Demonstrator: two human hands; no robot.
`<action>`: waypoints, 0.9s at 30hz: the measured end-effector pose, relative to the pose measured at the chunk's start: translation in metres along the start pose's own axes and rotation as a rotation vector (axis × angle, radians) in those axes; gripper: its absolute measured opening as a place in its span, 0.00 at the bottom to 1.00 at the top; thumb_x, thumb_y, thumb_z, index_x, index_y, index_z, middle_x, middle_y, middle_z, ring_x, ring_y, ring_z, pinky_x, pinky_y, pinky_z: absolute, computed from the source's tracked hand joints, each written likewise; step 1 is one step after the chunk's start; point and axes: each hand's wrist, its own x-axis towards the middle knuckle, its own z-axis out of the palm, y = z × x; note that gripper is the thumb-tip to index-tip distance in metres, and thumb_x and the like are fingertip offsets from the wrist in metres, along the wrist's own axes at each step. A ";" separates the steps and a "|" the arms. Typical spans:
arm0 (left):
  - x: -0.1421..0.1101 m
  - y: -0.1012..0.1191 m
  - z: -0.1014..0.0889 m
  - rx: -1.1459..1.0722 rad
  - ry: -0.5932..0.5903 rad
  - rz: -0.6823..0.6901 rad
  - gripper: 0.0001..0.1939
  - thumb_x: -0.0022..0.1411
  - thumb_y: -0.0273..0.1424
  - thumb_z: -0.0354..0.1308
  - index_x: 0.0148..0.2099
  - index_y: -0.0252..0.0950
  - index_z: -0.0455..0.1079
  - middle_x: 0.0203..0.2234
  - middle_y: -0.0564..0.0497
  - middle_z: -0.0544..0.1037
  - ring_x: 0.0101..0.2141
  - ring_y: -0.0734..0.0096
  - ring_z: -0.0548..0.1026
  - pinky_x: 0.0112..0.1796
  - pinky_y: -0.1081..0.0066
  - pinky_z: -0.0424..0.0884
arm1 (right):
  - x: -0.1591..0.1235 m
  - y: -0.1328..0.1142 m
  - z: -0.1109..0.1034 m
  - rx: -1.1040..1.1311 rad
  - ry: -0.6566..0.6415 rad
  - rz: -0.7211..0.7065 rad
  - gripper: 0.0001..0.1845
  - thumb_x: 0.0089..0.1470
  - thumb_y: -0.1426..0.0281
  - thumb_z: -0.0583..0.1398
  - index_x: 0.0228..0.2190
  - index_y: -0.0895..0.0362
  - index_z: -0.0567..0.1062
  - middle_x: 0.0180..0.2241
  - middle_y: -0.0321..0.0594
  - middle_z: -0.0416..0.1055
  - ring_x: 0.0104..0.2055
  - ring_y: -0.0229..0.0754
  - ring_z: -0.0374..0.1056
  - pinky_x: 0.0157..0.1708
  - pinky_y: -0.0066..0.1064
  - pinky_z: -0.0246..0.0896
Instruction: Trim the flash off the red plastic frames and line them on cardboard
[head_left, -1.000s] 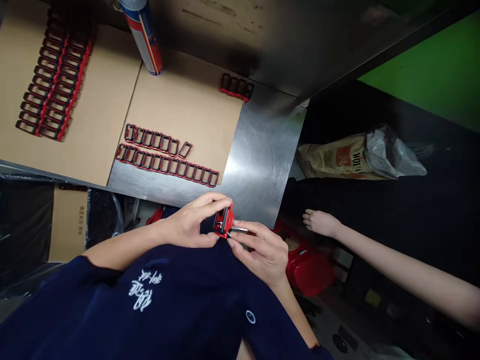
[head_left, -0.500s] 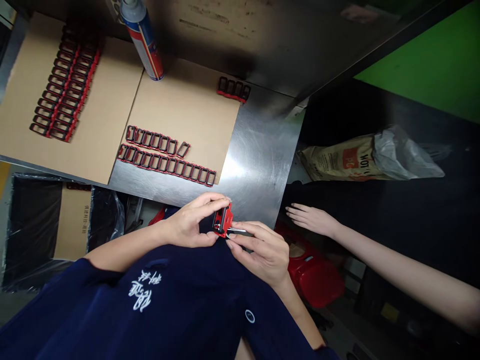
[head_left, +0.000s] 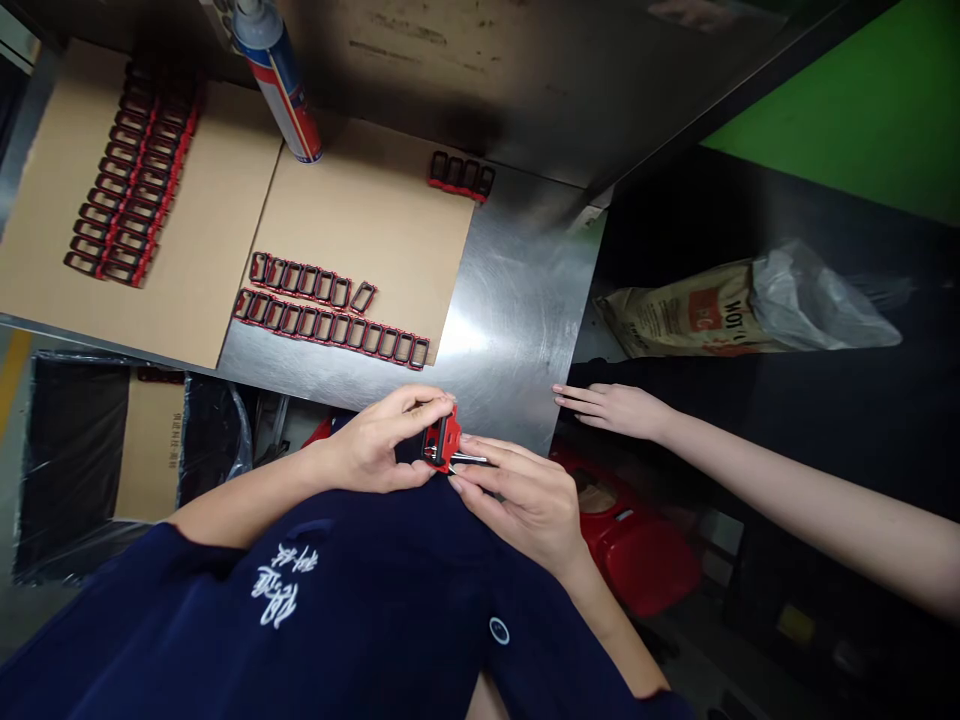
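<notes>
My left hand point(head_left: 386, 440) grips a small red-and-black plastic frame point(head_left: 442, 438) between thumb and fingers, just off the table's front edge and close to my shirt. In my right hand point(head_left: 525, 495) is a thin silvery metal tool point(head_left: 471, 458), pinched between fingers and thumb. Its tip meets the red side of the frame; exactly where it touches is too small to tell. Ahead of my hands, a long row of similar frames point(head_left: 330, 328) lies on cardboard, with a shorter row point(head_left: 300, 278) behind it. One tilted frame point(head_left: 364, 297) sits at that row's right end.
On the cardboard point(head_left: 225, 200) stands a spray can point(head_left: 281, 90). Two columns of frames point(head_left: 135, 180) lie left, a small group point(head_left: 461, 175) back right. Another person's hand point(head_left: 622, 410) reaches towards the metal table point(head_left: 517, 300). A paper sack point(head_left: 697, 312) and red stool point(head_left: 637, 550) are at right.
The other person's hand has moved left to the table's edge, its fingers now straighter. My hands keep their hold on the frame and tool, with hardly any movement. The view has shifted slightly.
</notes>
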 end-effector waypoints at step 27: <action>-0.005 -0.008 0.005 -0.046 0.104 -0.099 0.42 0.57 0.27 0.66 0.71 0.43 0.57 0.54 0.39 0.72 0.54 0.55 0.74 0.53 0.52 0.76 | -0.008 0.001 0.008 0.035 0.145 0.063 0.12 0.57 0.82 0.67 0.40 0.55 0.77 0.41 0.41 0.79 0.42 0.47 0.79 0.44 0.36 0.80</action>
